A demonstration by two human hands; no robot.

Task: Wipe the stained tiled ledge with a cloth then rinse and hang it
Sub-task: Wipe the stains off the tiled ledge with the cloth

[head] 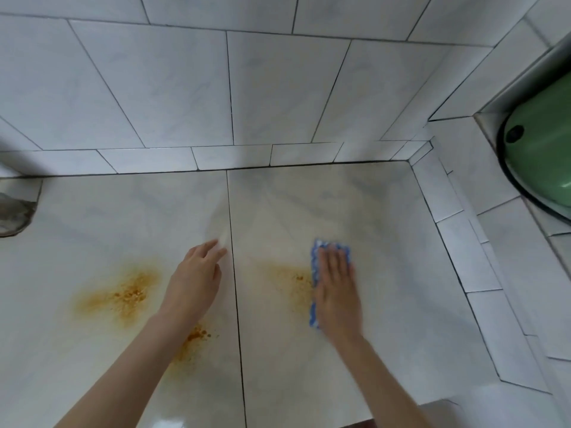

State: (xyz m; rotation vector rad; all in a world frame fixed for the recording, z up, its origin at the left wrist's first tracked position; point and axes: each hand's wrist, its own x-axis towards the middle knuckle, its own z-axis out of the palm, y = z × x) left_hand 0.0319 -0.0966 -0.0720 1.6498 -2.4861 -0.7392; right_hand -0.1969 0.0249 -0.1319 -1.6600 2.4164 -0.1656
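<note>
The pale tiled ledge point(309, 205) fills the lower view. A large orange stain point(123, 296) lies on its left tile, a smaller one point(194, 338) shows beside my left forearm, and a third stain point(293, 281) sits on the right tile. My right hand point(338, 291) lies flat on a blue and white cloth point(314, 270), pressing it onto the ledge at the right edge of that third stain. My left hand point(197, 279) rests on the ledge near the dark grout line, fingers loosely spread and holding nothing.
White wall tiles point(216, 88) rise behind the ledge and along a raised tiled border point(457, 242) on the right. A green basin point(543, 149) sits at the far right. A grey rough patch point(15, 211) is at the left edge.
</note>
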